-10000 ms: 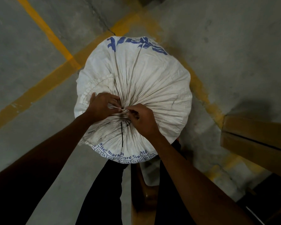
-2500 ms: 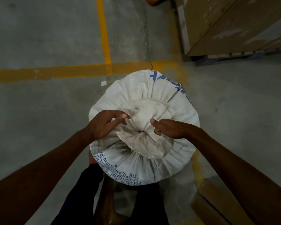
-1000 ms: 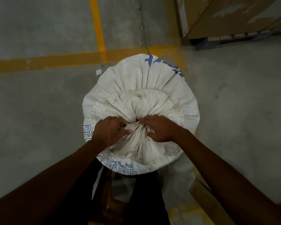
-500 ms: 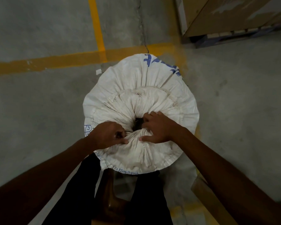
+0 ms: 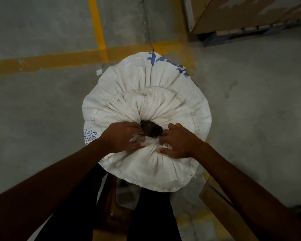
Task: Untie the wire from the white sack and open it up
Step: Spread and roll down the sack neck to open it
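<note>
White woven plastic sack (image 5: 163, 87), full and round, standing upright on the concrete floor, seen from above. Blue printed lettering on the far side and small blue boxed marks on the near-left side. Mouth fabric gathered in radiating pleats, folded outward in a puckered collar. Small dark opening (image 5: 150, 129) at the centre of the gathers, contents not discernible. No wire visible on the neck. Fabric dusty, slightly stained near the far pleats.

Warehouse floor, where I stand.
Bare concrete floor (image 5: 42, 110) under me, yellow painted lines (image 5: 59, 60) crossing it, big cardboard boxes (image 5: 241, 13) stacked on a pallet (image 5: 233, 36).
</note>
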Action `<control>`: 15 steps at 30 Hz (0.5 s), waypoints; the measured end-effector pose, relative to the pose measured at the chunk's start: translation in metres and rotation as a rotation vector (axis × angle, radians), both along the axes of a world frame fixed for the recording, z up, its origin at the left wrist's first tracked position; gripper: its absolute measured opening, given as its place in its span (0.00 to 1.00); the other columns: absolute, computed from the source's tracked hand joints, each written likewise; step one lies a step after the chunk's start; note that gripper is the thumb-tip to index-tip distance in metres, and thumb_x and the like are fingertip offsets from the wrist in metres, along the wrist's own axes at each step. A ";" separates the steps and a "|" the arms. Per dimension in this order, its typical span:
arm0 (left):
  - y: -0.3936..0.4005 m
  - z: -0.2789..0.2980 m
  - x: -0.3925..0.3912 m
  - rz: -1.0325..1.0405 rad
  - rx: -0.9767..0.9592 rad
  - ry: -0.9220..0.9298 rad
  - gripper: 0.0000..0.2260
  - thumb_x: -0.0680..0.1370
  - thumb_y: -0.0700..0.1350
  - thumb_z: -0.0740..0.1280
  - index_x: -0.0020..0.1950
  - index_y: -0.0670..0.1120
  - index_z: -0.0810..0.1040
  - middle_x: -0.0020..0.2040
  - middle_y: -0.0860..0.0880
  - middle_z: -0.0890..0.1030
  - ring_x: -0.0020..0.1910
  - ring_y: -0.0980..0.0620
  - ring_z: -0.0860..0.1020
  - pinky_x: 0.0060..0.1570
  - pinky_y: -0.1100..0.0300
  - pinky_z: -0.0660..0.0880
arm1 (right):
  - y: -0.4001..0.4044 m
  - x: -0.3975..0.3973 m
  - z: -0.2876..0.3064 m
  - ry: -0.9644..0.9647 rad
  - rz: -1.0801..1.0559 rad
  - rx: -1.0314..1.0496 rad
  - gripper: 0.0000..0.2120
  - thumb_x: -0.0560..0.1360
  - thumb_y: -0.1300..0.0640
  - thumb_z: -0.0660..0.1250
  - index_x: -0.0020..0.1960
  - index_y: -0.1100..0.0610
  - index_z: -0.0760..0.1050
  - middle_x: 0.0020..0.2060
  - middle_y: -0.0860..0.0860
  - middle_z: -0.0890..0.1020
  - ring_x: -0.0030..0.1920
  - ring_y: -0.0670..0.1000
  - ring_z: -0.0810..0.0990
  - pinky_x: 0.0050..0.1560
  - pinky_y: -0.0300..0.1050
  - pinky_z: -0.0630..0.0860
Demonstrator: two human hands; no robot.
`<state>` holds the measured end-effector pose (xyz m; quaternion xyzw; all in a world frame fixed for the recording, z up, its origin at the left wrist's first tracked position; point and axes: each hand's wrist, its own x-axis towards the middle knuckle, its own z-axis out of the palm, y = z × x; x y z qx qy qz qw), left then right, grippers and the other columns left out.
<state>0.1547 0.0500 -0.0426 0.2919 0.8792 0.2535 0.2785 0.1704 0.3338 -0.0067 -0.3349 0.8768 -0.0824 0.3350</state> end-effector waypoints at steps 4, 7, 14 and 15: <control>0.009 -0.002 -0.001 -0.119 -0.069 0.105 0.27 0.76 0.75 0.56 0.65 0.62 0.79 0.64 0.60 0.81 0.61 0.53 0.81 0.53 0.52 0.80 | 0.012 0.010 0.002 0.026 0.020 0.039 0.30 0.78 0.28 0.48 0.53 0.47 0.80 0.46 0.46 0.80 0.50 0.50 0.70 0.51 0.48 0.62; 0.016 -0.001 -0.003 -0.155 -0.153 0.109 0.28 0.75 0.75 0.57 0.68 0.64 0.76 0.63 0.57 0.82 0.61 0.51 0.81 0.55 0.52 0.79 | 0.018 0.015 0.001 0.050 -0.049 0.051 0.32 0.79 0.29 0.47 0.66 0.49 0.75 0.49 0.50 0.83 0.54 0.54 0.75 0.53 0.50 0.63; 0.020 0.003 -0.007 -0.187 -0.102 0.206 0.43 0.70 0.81 0.39 0.52 0.57 0.85 0.46 0.47 0.84 0.45 0.46 0.83 0.44 0.54 0.77 | 0.005 0.019 -0.002 0.162 -0.098 0.142 0.32 0.80 0.31 0.46 0.75 0.45 0.70 0.54 0.55 0.85 0.61 0.62 0.77 0.69 0.68 0.60; 0.018 0.005 -0.007 -0.206 -0.056 0.241 0.38 0.73 0.79 0.44 0.49 0.55 0.85 0.43 0.46 0.83 0.42 0.45 0.82 0.43 0.55 0.75 | 0.004 0.021 -0.003 0.182 -0.109 0.136 0.29 0.80 0.33 0.48 0.72 0.45 0.74 0.52 0.55 0.85 0.60 0.63 0.78 0.72 0.73 0.57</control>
